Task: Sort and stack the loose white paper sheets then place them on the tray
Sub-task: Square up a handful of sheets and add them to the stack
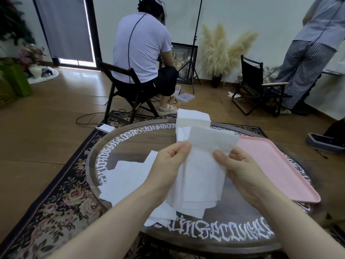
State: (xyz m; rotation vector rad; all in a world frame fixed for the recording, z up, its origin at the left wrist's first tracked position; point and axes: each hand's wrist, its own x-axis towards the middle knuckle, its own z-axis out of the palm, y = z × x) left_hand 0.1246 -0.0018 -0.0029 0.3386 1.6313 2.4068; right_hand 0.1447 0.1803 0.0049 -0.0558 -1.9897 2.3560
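Note:
Both hands hold up one white paper sheet (pixel 209 144) above the middle of the round table. My left hand (pixel 169 161) pinches its left edge and my right hand (pixel 240 167) pinches its right edge. Under the hands lies a loose heap of white sheets (pixel 130 176), spreading to the table's left and front. A neat stack of white sheets (pixel 193 117) stands at the table's far edge. The pink tray (pixel 276 165) lies on the right side of the table with nothing on it.
The round dark wooden table (pixel 224 238) has white lettering around its rim and stands on a floral rug (pixel 56 202). A person sits on a folding chair (pixel 128 94) beyond the table. Another person stands at the far right by a black chair (pixel 257 86).

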